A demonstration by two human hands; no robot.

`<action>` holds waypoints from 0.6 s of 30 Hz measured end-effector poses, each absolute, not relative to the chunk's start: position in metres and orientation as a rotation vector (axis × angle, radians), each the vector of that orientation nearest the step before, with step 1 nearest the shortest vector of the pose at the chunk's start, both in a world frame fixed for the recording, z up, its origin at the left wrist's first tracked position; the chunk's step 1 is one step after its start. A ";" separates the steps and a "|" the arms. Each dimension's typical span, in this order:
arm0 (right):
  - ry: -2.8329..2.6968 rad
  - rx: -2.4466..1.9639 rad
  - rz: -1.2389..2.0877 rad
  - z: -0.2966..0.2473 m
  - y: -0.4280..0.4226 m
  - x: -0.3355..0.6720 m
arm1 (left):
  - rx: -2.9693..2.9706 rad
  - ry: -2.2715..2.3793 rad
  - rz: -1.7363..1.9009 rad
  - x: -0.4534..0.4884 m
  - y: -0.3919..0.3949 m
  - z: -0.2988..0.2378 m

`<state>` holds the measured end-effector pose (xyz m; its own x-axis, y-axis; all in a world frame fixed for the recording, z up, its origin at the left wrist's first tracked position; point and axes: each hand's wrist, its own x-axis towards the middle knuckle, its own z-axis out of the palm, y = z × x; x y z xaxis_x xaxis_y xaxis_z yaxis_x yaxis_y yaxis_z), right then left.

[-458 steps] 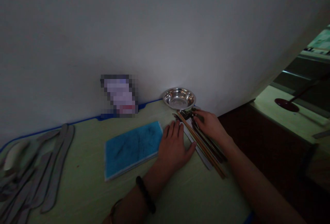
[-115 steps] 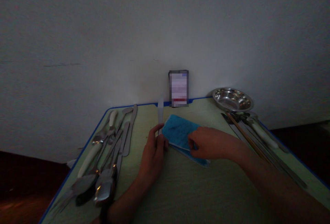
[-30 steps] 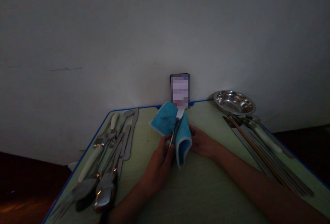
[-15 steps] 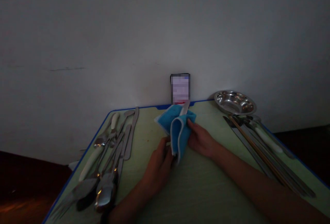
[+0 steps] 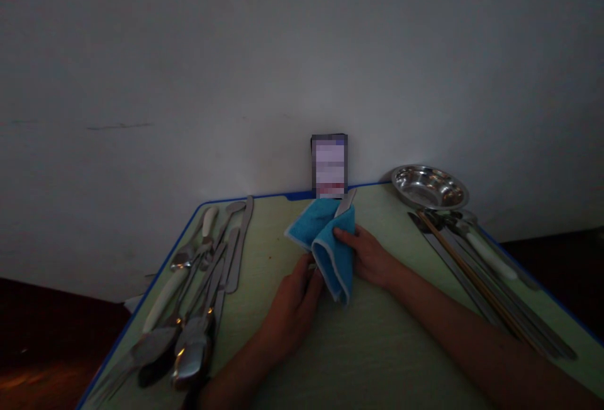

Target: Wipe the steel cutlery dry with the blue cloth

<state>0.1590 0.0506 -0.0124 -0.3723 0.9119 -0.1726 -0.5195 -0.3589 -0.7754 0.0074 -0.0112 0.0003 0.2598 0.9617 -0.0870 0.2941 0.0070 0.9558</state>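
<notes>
Head view: L hand [image 5: 296,297] comes in low from the L, forearm slanting up & R, fingers curled, pinching the near end of a flat metal utensil [image 5: 346,203] btwn thumb & fingers; grip partly hidden by cloth. R hand [image 5: 370,254] comes in from lower R, forearm slanting up & L, thumb on top, clasping a folded blue cloth [image 5: 338,262] round the utensil; other R fingers mostly out of sight behind it. Utensil sits tilted in the cloth, far tip poking out up & R, near the phone [image 5: 329,161] by the wall. Hands close tog. over mid-table [image 5: 391,347], cloth btwn them. Cutlery pile [image 5: 191,350] L of L hand, well apart; chopsticks [image 5: 465,271] & more utensils [image 5: 491,256] R, nr steel bowl [image 5: 443,195].
</notes>
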 end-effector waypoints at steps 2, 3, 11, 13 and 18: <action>-0.711 -0.792 1.858 -0.012 0.051 0.157 | 1.433 1.244 0.855 0.008 -0.011 -0.001; -0.669 -0.817 1.854 -0.011 0.052 0.157 | 1.393 1.252 0.888 0.008 -0.011 -0.002; -0.452 -0.926 2.075 0.000 0.059 0.162 | 1.212 1.249 1.102 0.007 -0.009 -0.002; -0.524 -0.944 2.116 0.002 0.059 0.164 | 1.156 1.220 1.138 0.007 -0.009 0.002; -1.004 -1.154 2.087 0.013 0.061 0.177 | 1.097 1.225 1.181 0.009 -0.008 0.007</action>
